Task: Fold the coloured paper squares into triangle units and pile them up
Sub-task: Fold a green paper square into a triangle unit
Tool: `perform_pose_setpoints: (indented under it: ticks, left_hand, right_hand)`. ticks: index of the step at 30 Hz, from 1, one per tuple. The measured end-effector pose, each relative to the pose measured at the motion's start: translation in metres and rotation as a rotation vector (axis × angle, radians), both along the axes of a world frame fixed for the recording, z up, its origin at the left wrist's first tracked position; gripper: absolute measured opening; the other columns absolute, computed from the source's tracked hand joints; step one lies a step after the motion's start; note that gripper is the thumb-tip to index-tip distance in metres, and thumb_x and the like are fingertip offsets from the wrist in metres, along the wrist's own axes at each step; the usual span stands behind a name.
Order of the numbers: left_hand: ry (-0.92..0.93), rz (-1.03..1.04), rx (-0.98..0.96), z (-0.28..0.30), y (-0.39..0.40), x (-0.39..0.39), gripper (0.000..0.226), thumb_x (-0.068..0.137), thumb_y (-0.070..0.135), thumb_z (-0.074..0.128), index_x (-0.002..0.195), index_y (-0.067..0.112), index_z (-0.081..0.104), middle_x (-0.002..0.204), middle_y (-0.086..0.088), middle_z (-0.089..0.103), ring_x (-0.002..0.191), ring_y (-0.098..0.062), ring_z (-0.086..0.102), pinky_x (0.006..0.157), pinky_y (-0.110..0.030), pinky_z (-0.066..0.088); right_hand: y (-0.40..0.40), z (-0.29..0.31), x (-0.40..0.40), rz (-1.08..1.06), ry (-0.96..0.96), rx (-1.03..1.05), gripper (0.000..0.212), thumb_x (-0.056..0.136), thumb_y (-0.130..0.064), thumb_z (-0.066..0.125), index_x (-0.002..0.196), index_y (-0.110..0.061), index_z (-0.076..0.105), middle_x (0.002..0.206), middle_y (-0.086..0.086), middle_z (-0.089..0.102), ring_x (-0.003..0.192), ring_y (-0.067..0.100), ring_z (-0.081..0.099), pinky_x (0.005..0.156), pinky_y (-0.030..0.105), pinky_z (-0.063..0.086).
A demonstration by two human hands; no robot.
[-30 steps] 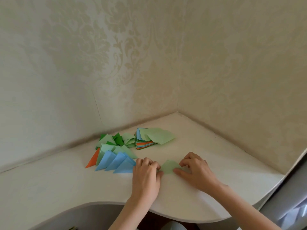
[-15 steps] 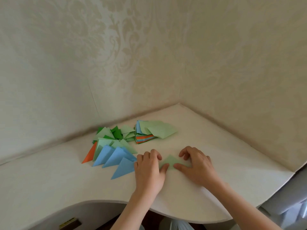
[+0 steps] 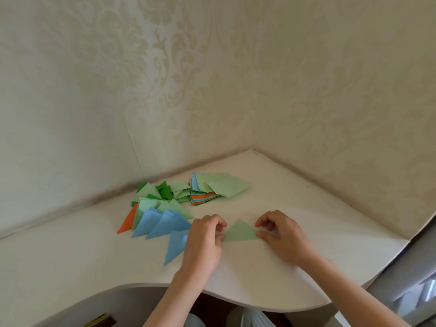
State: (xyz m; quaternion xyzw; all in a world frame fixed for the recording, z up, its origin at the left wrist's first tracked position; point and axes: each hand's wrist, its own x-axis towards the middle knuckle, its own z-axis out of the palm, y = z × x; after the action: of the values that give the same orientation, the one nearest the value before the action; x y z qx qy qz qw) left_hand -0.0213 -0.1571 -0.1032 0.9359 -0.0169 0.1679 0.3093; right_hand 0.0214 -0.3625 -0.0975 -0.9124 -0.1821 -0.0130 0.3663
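Observation:
A light green paper triangle lies flat on the white desk between my hands. My left hand pinches its left corner with curled fingers. My right hand pinches its right corner between thumb and fingers. To the left lies a spread pile of folded triangles in blue, light green, dark green and orange; one blue triangle sits apart, right beside my left hand. Behind, a stack of unfolded coloured squares has loose light green sheets on top.
The desk fits into a corner between two wallpapered walls. Its curved front edge runs under my forearms. At the right the desk ends at a grey edge.
My hands have drawn apart, uncovering the green paper as a full triangle. One blue triangle has slid out of the pile toward the front. The view has tilted slightly.

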Motion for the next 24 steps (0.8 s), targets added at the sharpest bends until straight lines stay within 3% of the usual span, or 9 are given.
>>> perform_pose_setpoints:
  ticks: [4, 7, 11, 16, 20, 24]
  left_hand:
    - [-0.028, 0.045, 0.129, 0.005, -0.023, -0.006, 0.022, 0.094, 0.014, 0.051, 0.115, 0.019, 0.053, 0.104, 0.003, 0.053, 0.096, -0.015, 0.044, 0.074, -0.020, 0.033]
    - [-0.004, 0.102, 0.176, 0.008, -0.039, -0.008, 0.025, 0.095, 0.030, 0.052, 0.116, 0.017, 0.050, 0.108, -0.003, 0.050, 0.097, -0.021, 0.045, 0.081, -0.028, 0.039]
    - [0.111, 0.138, 0.143, 0.015, -0.045, -0.002, 0.034, 0.091, 0.028, 0.061, 0.118, 0.016, 0.046, 0.111, -0.005, 0.048, 0.099, -0.022, 0.050, 0.081, -0.029, 0.041]
    - [0.026, 0.060, 0.084, 0.019, -0.038, -0.005, 0.028, 0.092, 0.011, 0.055, 0.118, 0.019, 0.049, 0.102, 0.000, 0.059, 0.096, -0.018, 0.055, 0.076, -0.027, 0.042]
    - [-0.090, 0.124, 0.063, 0.018, -0.009, -0.025, 0.019, 0.093, 0.019, 0.057, 0.111, 0.023, 0.053, 0.086, 0.008, 0.060, 0.081, -0.012, 0.056, 0.063, -0.024, 0.041]
    - [-0.047, 0.194, 0.067, 0.013, 0.027, -0.038, 0.018, 0.091, 0.024, 0.059, 0.109, 0.026, 0.053, 0.085, 0.012, 0.059, 0.080, -0.011, 0.055, 0.062, -0.021, 0.035]
  right_hand:
    - [0.002, -0.004, -0.004, -0.012, -0.046, 0.011, 0.030, 0.082, -0.013, 0.069, 0.082, -0.039, 0.054, 0.090, -0.009, 0.055, 0.084, -0.002, 0.051, 0.075, 0.007, 0.036]
    - [0.003, -0.004, -0.004, -0.018, -0.046, -0.004, 0.024, 0.084, -0.016, 0.067, 0.084, -0.036, 0.056, 0.089, -0.012, 0.053, 0.085, 0.001, 0.051, 0.080, 0.020, 0.041]
    - [0.002, -0.003, -0.003, -0.009, -0.034, -0.036, 0.022, 0.084, -0.019, 0.067, 0.085, -0.037, 0.055, 0.089, -0.014, 0.051, 0.085, 0.005, 0.051, 0.083, 0.025, 0.042]
    - [0.007, 0.010, 0.006, -0.024, 0.025, -0.072, 0.016, 0.083, -0.022, 0.067, 0.091, -0.033, 0.060, 0.093, -0.012, 0.058, 0.079, 0.007, 0.053, 0.069, 0.018, 0.041]
    - [0.024, 0.014, 0.018, -0.152, -0.103, 0.020, 0.006, 0.084, -0.029, 0.067, 0.088, -0.032, 0.064, 0.091, -0.013, 0.059, 0.074, 0.004, 0.056, 0.070, 0.025, 0.047]
    - [0.049, 0.012, 0.034, -0.173, -0.167, 0.020, 0.015, 0.082, -0.033, 0.070, 0.096, -0.030, 0.066, 0.097, -0.014, 0.053, 0.077, 0.007, 0.054, 0.072, 0.027, 0.047]
